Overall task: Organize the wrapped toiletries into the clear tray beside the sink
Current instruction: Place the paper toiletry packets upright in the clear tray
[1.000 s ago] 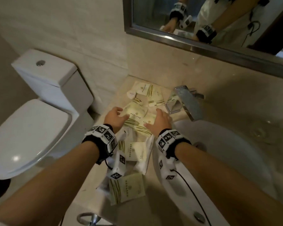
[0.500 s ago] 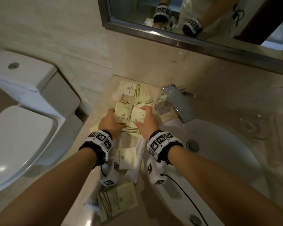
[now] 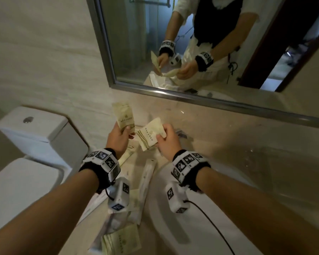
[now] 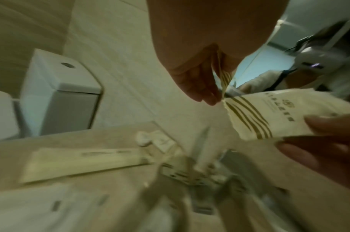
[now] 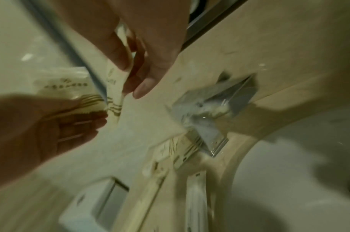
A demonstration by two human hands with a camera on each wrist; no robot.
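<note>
Both hands are raised above the counter, each holding one cream wrapped packet with gold stripes. My left hand [image 3: 124, 130] grips an upright packet [image 3: 123, 116] by its lower end; in the left wrist view that packet [image 4: 224, 75] shows edge-on under the left hand [image 4: 207, 94]. My right hand [image 3: 161, 134] pinches a tilted packet [image 3: 150, 134], also seen as the packet [image 4: 279, 113]. The two packets nearly touch. Several more wrapped packets lie on the counter: a long one [image 3: 146, 178] and a flat one [image 3: 121, 242]. I cannot pick out the clear tray with certainty.
The white basin [image 3: 173, 221] lies under my right forearm, with the chrome faucet [image 5: 209, 113] behind the hands. A toilet [image 3: 37, 133] stands to the left below the counter edge. A mirror [image 3: 107, 52] hangs on the wall. Faint glassy glints [image 3: 252, 153] show on the counter to the right.
Both hands have lifted from the pile on the counter, each bringing a packet up. The head view has tilted upward, showing more of the mirror.
</note>
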